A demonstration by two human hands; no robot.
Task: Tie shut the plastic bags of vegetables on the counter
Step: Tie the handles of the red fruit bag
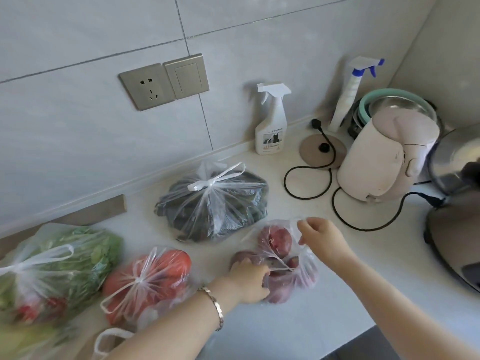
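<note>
A clear plastic bag of purple-red round vegetables [278,242] lies on the pale counter [363,268] in front of me. My left hand [250,280] grips a stretched handle of this bag at its left side. My right hand [320,236] pinches the other handle at the bag's upper right. Behind it sits a knotted bag of dark green vegetables [213,203]. To the left lie a knotted bag of red tomatoes [153,276] and a knotted bag of leafy greens [59,263].
A white spray bottle [271,120] and a blue-nozzled spray bottle [353,87] stand against the tiled wall. A pale electric kettle [387,157], its base [323,150] and looping black cord [309,185] sit right, beside a steel cooker [457,203]. A socket [148,87] is on the wall.
</note>
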